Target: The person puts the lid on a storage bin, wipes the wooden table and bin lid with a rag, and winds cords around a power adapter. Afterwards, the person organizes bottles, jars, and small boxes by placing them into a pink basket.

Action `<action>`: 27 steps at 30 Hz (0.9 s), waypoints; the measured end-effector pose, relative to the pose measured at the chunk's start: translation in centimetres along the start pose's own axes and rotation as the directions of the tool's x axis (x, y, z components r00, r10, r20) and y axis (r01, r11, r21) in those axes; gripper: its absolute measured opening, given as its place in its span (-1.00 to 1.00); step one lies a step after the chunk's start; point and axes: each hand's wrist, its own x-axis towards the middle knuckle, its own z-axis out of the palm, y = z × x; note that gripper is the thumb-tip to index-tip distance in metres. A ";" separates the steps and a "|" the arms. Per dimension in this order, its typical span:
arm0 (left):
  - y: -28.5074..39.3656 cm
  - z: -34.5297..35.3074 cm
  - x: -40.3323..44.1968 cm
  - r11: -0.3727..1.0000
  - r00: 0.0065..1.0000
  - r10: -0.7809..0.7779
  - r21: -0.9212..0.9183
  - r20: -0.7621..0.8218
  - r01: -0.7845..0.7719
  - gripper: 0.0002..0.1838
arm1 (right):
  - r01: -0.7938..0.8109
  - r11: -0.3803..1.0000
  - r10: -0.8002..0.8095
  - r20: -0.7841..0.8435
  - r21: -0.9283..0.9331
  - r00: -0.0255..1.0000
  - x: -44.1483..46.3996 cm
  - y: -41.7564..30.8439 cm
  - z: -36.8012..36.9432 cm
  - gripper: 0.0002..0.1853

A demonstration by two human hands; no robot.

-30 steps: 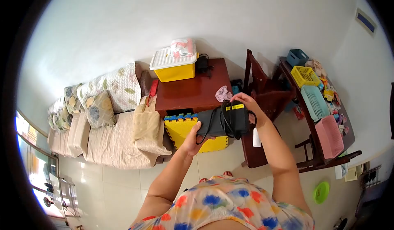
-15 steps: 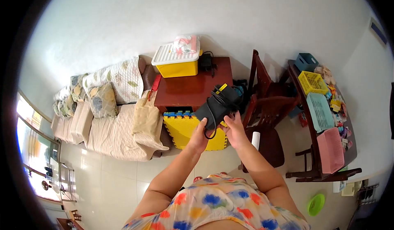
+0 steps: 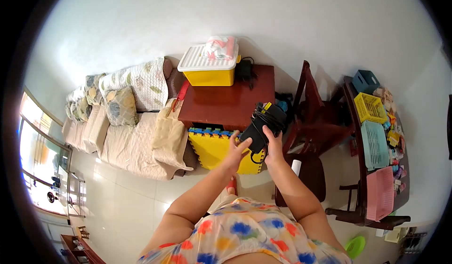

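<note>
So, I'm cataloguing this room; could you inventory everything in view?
corded device: one, black, in the right hand
small table: one, red-brown, centre
lidded bin: one, yellow with white lid, on small table
bag: one, white and pink, on the lid
second corded item: one, black, beside bin
foam mats: count unclear, yellow and blue, below tabletop
sofa: one, beige-covered, left
cushions: at least three, patterned, on sofa
chairs: apparently two, dark red-brown, right of small table
roll: one, white, over chair seat
long table: one, dark, far right
baskets: four, dark blue, yellow, light blue, pink, on long table
basin: one, green, floor
left hand: one, bare, beside device
right hand: one, bare, on device
</note>
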 end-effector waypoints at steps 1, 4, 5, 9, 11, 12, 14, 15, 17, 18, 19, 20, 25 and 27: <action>1.1 -0.5 1.3 0.999 0.999 0.022 0.034 -0.033 -0.021 -0.14 | -0.016 1.000 0.016 0.017 -0.017 1.000 0.8 0.2 0.1 -0.23; 4.2 -2.2 6.0 0.997 0.996 -0.014 0.076 0.084 0.007 -0.02 | -0.070 0.992 0.078 0.067 -0.106 0.995 3.8 0.9 0.5 -0.24; 5.0 -2.7 7.5 0.996 0.986 -0.046 0.087 0.160 0.033 0.01 | -0.098 0.982 0.112 0.081 -0.159 0.990 4.8 1.1 0.7 -0.25; 5.7 -3.2 13.2 0.984 0.954 -0.171 -0.010 0.245 0.179 -0.13 | -0.160 0.940 0.203 0.117 -0.302 0.972 8.0 1.6 3.6 -0.14; 6.0 -3.8 15.6 0.957 0.942 -0.231 -0.118 0.245 0.266 -0.22 | -0.219 0.906 0.236 0.002 -0.363 0.972 8.9 1.2 5.2 -0.10; 6.2 -4.1 17.1 0.937 0.933 -0.260 -0.168 0.248 0.305 -0.26 | -0.246 0.888 0.245 -0.054 -0.388 0.968 9.5 0.9 6.1 -0.07; 5.7 -4.2 19.8 0.956 0.949 -0.216 -0.149 0.231 0.254 -0.29 | -0.255 0.887 0.287 0.028 -0.384 0.957 12.0 2.1 5.0 -0.05; 5.2 -4.2 21.3 0.964 0.957 -0.190 -0.143 0.221 0.225 -0.31 | -0.260 0.886 0.310 0.072 -0.385 0.948 13.1 2.5 4.7 -0.04; 4.5 -4.1 24.3 0.967 0.949 -0.198 -0.107 0.246 0.230 -0.28 | -0.297 0.864 0.332 0.016 -0.407 0.943 15.3 2.8 4.3 -0.08; 4.6 -4.0 25.6 0.964 0.940 -0.223 -0.083 0.258 0.252 -0.32 | -0.307 0.865 0.322 -0.030 -0.398 0.946 16.5 3.0 3.9 -0.09; 4.6 -3.8 26.9 0.961 0.931 -0.247 -0.059 0.269 0.272 -0.36 | -0.316 0.866 0.312 -0.073 -0.388 0.947 17.8 3.3 3.4 -0.10; 4.2 -3.7 28.5 0.975 0.940 -0.214 -0.003 0.266 0.223 -0.30 | -0.329 0.896 0.322 -0.072 -0.299 0.944 19.2 3.5 3.0 -0.13; 5.6 -2.8 35.6 0.955 0.911 -0.280 -0.006 0.302 0.295 -0.12 | -0.227 0.954 0.219 -0.058 -0.195 0.974 27.2 4.7 0.4 -0.09; 4.3 -3.4 39.7 0.953 0.921 -0.259 -0.079 0.291 0.293 -0.08 | -0.164 0.969 0.157 -0.051 -0.184 0.986 31.1 4.7 -0.4 -0.09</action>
